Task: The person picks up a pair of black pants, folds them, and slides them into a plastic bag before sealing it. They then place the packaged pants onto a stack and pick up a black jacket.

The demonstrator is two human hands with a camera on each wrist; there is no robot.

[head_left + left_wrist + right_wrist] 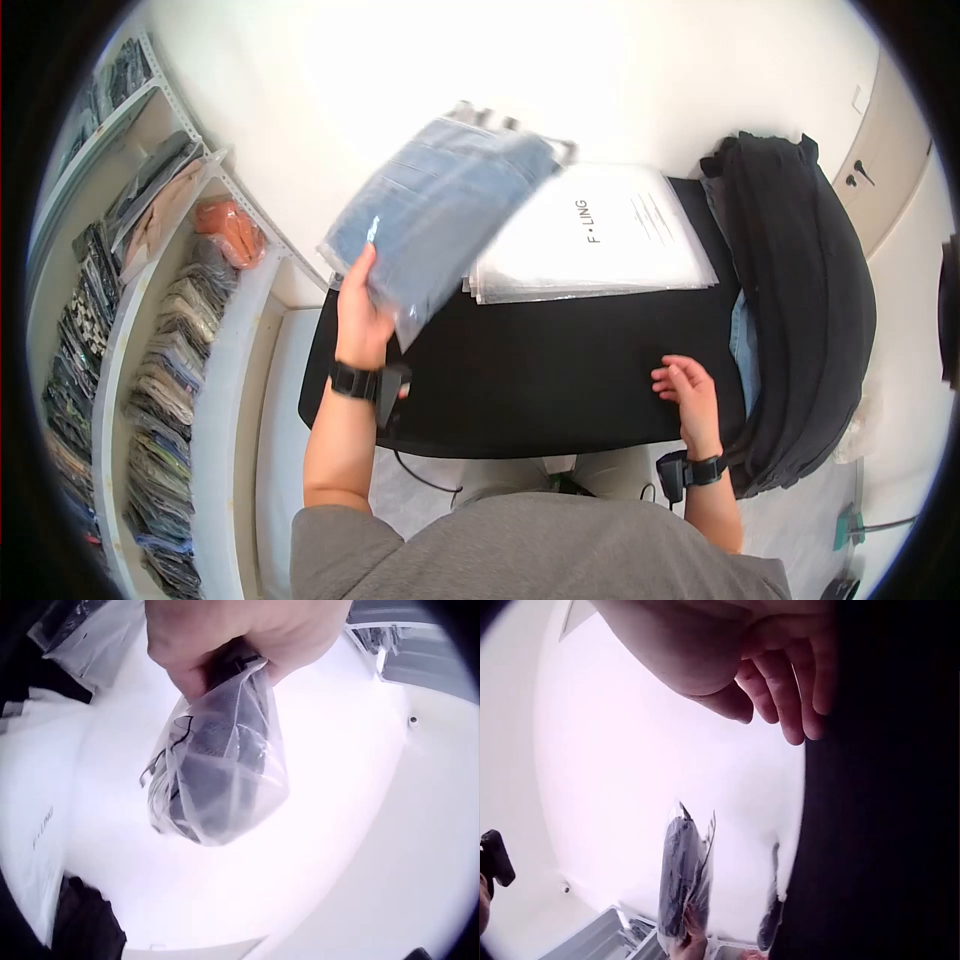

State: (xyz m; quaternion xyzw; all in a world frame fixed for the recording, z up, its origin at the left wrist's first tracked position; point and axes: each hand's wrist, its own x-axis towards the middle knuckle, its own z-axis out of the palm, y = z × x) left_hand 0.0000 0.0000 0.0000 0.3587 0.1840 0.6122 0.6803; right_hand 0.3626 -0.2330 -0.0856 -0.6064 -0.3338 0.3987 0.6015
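My left hand (pixel 362 318) grips the near left edge of a pair of folded blue jeans (pixel 440 195) in a clear plastic bag, raised over the left part of the black table (pixel 540 375). In the left wrist view the bag's end (pixel 217 772) hangs below the fingers, with the plastic bunched around the denim. Nothing is held by my right hand (pixel 692 395), which hovers near the table's right side with loosely bent fingers (pixel 784 697). A stack of clear bags printed F LING (pixel 600 240) lies at the back of the table, partly covered by the jeans in the head view.
Dark folded garments (pixel 800 300) are heaped along the table's right end, with a strip of light-blue denim (pixel 743 345) at their edge. White shelves (pixel 225 400) filled with bagged clothes stand on the left, including an orange bundle (pixel 230 232). A white wall rises behind the table.
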